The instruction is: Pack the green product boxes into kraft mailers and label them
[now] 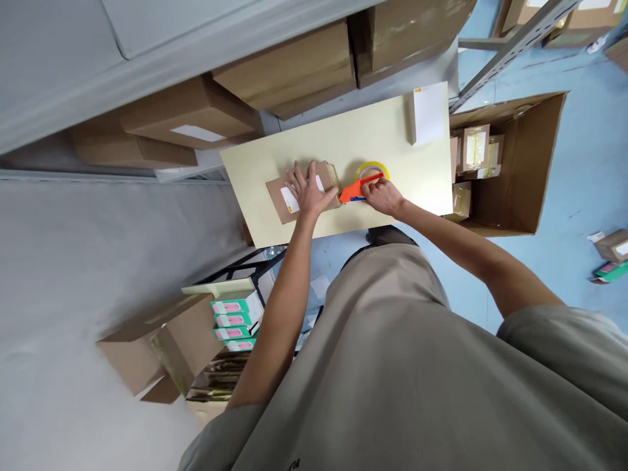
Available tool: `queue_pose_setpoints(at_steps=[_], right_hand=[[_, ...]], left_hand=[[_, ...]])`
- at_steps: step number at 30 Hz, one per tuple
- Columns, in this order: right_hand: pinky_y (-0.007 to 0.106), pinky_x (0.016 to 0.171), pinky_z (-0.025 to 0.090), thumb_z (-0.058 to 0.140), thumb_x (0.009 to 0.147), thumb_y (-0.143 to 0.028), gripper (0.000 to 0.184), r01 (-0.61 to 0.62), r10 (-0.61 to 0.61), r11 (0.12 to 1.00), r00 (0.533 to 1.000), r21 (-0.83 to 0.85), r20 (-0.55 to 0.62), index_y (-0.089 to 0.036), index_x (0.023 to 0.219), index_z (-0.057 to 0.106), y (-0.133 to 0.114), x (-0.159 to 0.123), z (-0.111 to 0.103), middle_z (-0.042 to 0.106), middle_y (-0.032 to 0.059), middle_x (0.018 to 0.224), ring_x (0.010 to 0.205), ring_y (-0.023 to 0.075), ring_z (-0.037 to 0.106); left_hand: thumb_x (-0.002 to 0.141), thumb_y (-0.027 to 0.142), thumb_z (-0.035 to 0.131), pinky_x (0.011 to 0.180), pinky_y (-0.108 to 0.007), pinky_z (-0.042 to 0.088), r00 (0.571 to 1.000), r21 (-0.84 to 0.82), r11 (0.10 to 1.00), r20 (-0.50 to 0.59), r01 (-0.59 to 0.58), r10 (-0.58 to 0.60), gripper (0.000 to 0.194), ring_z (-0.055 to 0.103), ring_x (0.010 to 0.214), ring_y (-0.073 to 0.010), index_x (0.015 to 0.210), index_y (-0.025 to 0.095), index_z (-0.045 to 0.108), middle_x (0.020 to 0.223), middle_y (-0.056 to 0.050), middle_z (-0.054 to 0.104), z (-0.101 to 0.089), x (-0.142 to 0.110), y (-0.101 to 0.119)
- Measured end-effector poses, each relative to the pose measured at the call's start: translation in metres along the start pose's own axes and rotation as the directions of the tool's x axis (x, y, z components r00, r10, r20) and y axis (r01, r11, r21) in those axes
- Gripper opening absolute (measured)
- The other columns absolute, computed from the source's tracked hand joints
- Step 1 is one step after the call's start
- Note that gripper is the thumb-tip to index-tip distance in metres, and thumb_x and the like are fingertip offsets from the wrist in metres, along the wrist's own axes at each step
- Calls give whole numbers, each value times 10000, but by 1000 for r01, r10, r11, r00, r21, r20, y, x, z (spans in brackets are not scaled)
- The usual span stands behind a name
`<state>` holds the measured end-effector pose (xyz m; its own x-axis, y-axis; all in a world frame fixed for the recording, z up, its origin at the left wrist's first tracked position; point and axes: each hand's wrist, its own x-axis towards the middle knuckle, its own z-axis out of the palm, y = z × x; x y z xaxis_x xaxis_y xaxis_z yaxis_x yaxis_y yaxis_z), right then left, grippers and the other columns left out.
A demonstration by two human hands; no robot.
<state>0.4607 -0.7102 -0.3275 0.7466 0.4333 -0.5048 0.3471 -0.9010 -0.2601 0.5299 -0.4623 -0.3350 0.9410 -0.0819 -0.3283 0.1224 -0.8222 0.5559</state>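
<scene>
On the pale table [343, 137] lies a small brown cardboard box [322, 171] with a white label and tape over its right end. My left hand [309, 191] rests on top of it, fingers spread. A flap or second piece of cardboard [279, 206], also labelled, extends to the left under that hand. My right hand [383, 196] grips an orange tape dispenser [351, 191] loaded with a yellow-rimmed roll of tape [371, 165]. The dispenser's front end is close to the box's right end; whether they touch I cannot tell.
A white box [429, 114] sits at the table's far right. Beyond that edge, a large open carton [530, 163] holds several small taped boxes. Brown cartons [294, 65] line the shelf behind. Lower left are green-and-pink boxes [230, 320] and an open carton [171, 340].
</scene>
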Motion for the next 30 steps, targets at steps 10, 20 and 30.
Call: queue_pose_setpoints(at_steps=[10, 20, 30], right_hand=[[482, 996, 481, 319, 1063, -18, 474, 280, -283, 958, 957, 60, 64, 80, 1407, 630, -80, 29, -3, 789, 337, 1234, 1101, 369, 780], [562, 1098, 494, 484, 1121, -215, 473, 31, -41, 992, 996, 123, 75, 105, 1461, 559, 30, -1, -9, 784, 369, 1233, 1153, 404, 770], [497, 1134, 439, 484, 1147, -247, 437, -177, 179, 973, 984, 151, 1, 76, 1379, 665, -35, 79, -71, 784, 329, 1236, 1213, 372, 751]], left_hand=[[794, 220, 738, 1419, -695, -33, 942, 275, 935, 308, -223, 134, 696, -127, 1781, -390, 1485, 233, 653, 1930, -95, 96, -44, -34, -8], [835, 228, 700, 1407, -722, -54, 930, 206, 951, 335, -229, 152, 602, -156, 1778, -364, 1434, 249, 644, 1931, -78, 103, -45, -34, -13], [794, 215, 748, 1421, -719, -68, 916, 174, 932, 309, -319, 256, 697, -123, 1778, -382, 1481, 239, 633, 1912, -127, 185, -45, -37, -15]])
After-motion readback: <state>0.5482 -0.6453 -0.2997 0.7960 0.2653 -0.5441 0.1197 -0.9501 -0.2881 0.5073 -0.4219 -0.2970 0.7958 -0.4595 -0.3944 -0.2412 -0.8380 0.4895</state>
